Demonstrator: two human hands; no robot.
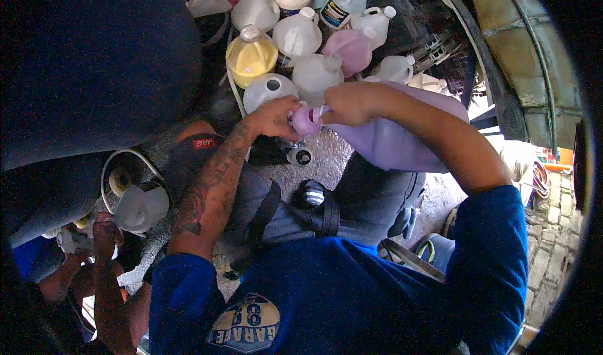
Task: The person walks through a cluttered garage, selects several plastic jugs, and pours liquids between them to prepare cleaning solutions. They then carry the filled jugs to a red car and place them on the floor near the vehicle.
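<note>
A large lilac plastic jug (389, 138) lies tipped on its side, under my right forearm and against my right leg. Its neck points left, toward my left hand. My left hand (276, 117) is closed at the lilac mouth (306, 121), fingers curled round its far left side. My right hand (347, 103) is closed at the neck end of the same jug; its fingertips are partly hidden. Just beyond my left hand stands a white jug (267, 92) with an uncapped mouth. Below the hands is a dark bottle with a pale, open rim (303, 156).
Several jugs crowd the far side, among them a yellow one (251, 58) and a pink one (349, 50). At the left, another person's hands (103, 226) are beside a whitish container (142, 208). A bucket (436, 249) stands at my right; paving (549, 248) lies beyond.
</note>
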